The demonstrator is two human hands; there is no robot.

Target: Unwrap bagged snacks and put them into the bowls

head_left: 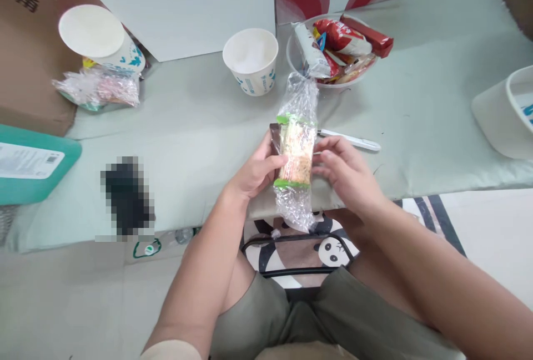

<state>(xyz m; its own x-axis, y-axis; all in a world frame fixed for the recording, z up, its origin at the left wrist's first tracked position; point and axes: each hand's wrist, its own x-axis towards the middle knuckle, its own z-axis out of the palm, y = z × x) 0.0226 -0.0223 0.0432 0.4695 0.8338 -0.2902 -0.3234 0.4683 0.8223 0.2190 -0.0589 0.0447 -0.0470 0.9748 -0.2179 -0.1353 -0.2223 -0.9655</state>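
Note:
My left hand (pixel 260 168) is closed on a clear-wrapped snack pack (pixel 296 152) with green bands near both ends, its thumb pressed on the front. The pack stands lengthwise above the table's front edge, crinkled plastic at top and bottom. A dark brown strip (pixel 275 138) shows along its left side; what it belongs to is unclear. Just right of the pack, my right hand (pixel 345 171) is open, fingers slightly bent and apart. Whether its fingertips touch the wrapper cannot be made out. Behind that hand lies a slim white-handled tool (pixel 358 141), its dark end partly hidden by the pack.
A clear bowl (pixel 293 52) of packaged snacks stands behind the pack, beside a paper cup (pixel 255 80). Another paper cup (pixel 120 52) and wrapped items (pixel 100 89) sit at left, near a green container (pixel 62 163) and blurred dark object (pixel 128 196). A white bin (pixel 495 116) is at right.

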